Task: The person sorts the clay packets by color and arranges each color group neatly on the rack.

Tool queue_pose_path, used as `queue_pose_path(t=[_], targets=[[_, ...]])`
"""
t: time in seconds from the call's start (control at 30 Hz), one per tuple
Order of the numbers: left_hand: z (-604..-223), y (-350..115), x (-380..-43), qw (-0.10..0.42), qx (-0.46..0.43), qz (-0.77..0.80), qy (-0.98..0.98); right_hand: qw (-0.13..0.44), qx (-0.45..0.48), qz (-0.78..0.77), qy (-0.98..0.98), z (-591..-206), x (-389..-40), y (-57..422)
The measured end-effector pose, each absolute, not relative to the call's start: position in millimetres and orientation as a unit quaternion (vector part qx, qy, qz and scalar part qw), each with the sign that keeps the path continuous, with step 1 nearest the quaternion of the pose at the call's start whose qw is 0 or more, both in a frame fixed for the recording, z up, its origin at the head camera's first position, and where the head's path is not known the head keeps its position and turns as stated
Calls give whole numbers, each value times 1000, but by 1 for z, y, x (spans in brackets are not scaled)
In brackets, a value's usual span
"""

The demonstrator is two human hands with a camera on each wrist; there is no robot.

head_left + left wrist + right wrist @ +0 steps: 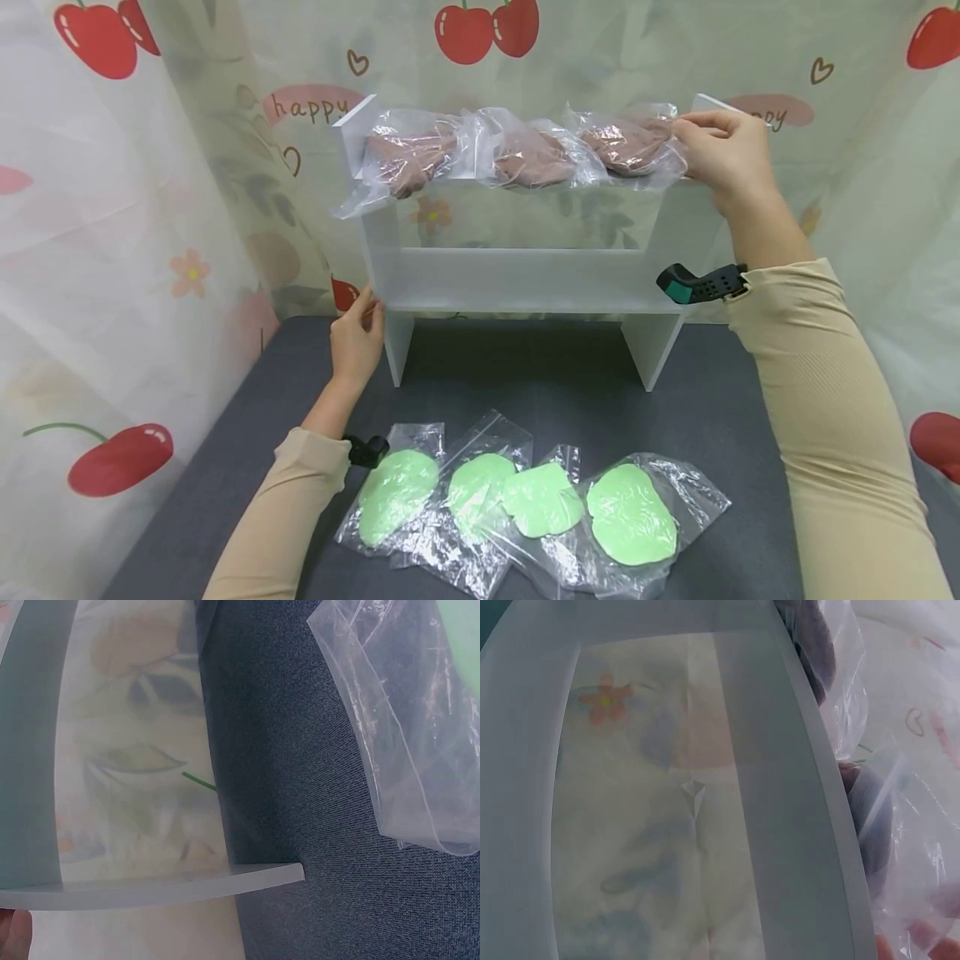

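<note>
Around me hangs a pale cloth [660, 50] printed with red cherries [465, 35], brown outlined hearts [357, 63], "happy" lettering [309, 106] on pink ovals, leaves [262, 196] and small orange flowers [191, 273]. The counter [723, 400] before me is dark grey, and on its near part lie clear bags [543, 500], close together and partly overlapping, with four flat, light-green pieces [632, 515] showing through.

My sleeves [832, 400] ribbed matt cloth; bags [632, 148] crinkled, glossy plastic film; shelf [517, 279] smooth, low-sheen; tabletop [720, 400] matt, finely textured
</note>
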State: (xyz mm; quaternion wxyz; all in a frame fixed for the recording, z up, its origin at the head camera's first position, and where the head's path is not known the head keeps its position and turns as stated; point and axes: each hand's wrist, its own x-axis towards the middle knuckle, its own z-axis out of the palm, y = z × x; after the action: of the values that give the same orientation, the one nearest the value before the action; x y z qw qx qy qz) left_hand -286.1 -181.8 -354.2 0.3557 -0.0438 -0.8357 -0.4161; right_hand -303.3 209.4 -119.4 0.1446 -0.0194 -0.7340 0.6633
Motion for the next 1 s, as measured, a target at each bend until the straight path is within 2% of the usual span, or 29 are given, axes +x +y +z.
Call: queue_pose_path(t=[0.3, 0.63, 1.0], targets=[[-354, -181, -286, 362, -46, -419, -831, 144, 13, 714, -685, -130, -286, 218], [-354, -181, -286, 358, -44, -421, -832, 196, 44, 732, -651, -163, -266, 224], [-352, -180, -285, 359, -42, -422, -832, 179, 99, 678, -706, -203, -246, 220]])
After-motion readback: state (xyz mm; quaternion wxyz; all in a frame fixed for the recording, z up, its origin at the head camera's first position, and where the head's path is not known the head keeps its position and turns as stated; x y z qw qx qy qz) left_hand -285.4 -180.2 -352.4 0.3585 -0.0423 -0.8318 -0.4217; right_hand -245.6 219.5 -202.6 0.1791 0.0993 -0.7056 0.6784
